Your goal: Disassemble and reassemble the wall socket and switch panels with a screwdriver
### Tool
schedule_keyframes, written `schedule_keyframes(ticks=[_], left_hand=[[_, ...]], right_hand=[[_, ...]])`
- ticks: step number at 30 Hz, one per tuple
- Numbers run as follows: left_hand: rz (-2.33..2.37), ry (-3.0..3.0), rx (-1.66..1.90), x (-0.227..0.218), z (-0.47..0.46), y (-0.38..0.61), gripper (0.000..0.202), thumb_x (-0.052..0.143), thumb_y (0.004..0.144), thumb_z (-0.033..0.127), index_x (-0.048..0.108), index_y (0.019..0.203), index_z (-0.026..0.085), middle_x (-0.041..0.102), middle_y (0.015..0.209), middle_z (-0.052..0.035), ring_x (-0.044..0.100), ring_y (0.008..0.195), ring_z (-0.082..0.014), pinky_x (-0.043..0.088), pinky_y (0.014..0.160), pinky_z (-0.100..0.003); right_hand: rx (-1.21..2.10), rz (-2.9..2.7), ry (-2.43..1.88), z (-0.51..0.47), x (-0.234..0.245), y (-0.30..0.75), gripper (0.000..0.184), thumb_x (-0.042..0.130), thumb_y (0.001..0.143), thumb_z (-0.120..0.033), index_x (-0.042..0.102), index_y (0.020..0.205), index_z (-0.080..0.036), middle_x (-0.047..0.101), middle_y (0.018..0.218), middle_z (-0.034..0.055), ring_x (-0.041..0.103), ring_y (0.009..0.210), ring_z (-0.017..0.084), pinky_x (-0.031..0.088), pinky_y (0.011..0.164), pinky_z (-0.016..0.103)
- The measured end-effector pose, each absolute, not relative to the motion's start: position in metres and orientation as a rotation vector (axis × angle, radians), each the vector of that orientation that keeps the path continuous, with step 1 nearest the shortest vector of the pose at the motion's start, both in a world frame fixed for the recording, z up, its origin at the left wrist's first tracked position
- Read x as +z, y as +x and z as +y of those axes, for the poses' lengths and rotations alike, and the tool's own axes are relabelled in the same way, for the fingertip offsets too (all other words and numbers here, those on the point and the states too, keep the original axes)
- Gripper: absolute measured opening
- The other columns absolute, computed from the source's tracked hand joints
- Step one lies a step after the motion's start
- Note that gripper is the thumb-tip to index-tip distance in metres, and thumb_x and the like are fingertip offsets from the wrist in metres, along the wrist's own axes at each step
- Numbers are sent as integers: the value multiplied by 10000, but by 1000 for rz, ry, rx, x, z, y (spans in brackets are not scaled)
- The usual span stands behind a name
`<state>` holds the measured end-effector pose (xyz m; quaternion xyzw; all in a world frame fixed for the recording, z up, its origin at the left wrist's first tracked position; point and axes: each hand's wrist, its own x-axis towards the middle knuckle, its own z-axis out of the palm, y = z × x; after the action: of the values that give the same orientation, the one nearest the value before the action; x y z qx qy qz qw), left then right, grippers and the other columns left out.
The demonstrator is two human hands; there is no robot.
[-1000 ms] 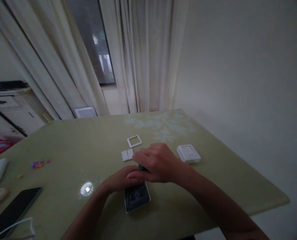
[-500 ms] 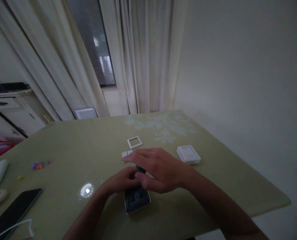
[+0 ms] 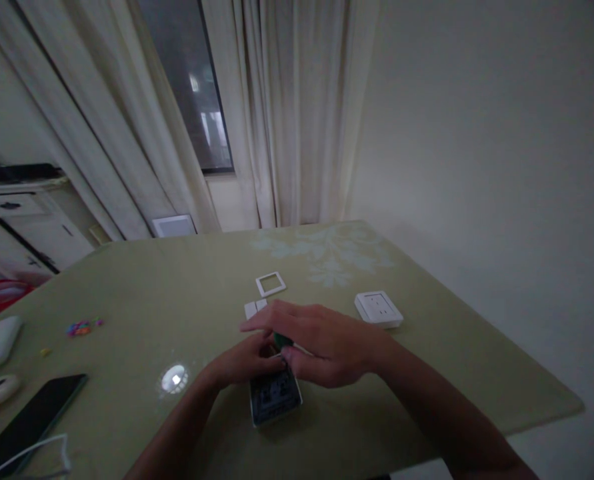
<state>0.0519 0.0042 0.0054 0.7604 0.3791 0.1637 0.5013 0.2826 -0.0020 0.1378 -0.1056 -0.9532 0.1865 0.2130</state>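
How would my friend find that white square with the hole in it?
On the pale green table, look just past the right hand. Beyond the two small white plates lies the thin white frame. Unlike those plates and the white socket box to its right, its middle is open, showing tabletop.

We look from the wearer's head, forward and down over the table (image 3: pixel 177 287), with our left hand (image 3: pixel 244 363) and right hand (image 3: pixel 324 343) fairly near, below mid-view, and the curtains (image 3: pixel 317 120) well beyond them.
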Motion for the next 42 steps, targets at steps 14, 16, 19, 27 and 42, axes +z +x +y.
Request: schedule_keyframes(ticks=[14,16,19,27,42], left_hand=[[968,1814,435,0,5,50,399,717,932,488,730,1172,170,765,1093,-62,686,1038,-298,584,913,-383],[979,1817,435,-5,6,49,432,731,922,480,713,1218,167,763,1109,-74,693,1020,-292,588,897,-386],[971,1857,450,-3,6,50,393,718,934,468,739,1201,180,757,1196,-82,675,1109,-312,570,959,-404],[969,1797,450,-7,6,49,322,728,918,444,747,1089,171,758,1022,-53,676,1023,-283,575,891,-372],[904,1844,438,4,5,53,374,695,942,485,753,1130,166,764,1107,-73,667,1075,-314,571,932,-401]], right_hand=[[597,-2621,-240,3,140,288,417,509,1067,-236,535,1471,-135,689,1354,145,666,1196,223,516,982,339],[686,-2627,-165,4,142,290,435,467,1101,-201,488,1533,-156,674,1399,130,653,1243,195,502,1012,312],[318,-2630,-325,5,132,284,320,522,1126,-374,640,1366,-197,768,1152,79,719,984,195,506,836,298],[421,-2613,-334,5,130,280,364,520,1051,-277,590,1387,-158,722,1277,137,683,1121,252,530,944,387],[33,-2565,-338,8,120,278,393,598,1058,-492,713,1196,-142,777,996,92,711,830,227,533,770,350]])
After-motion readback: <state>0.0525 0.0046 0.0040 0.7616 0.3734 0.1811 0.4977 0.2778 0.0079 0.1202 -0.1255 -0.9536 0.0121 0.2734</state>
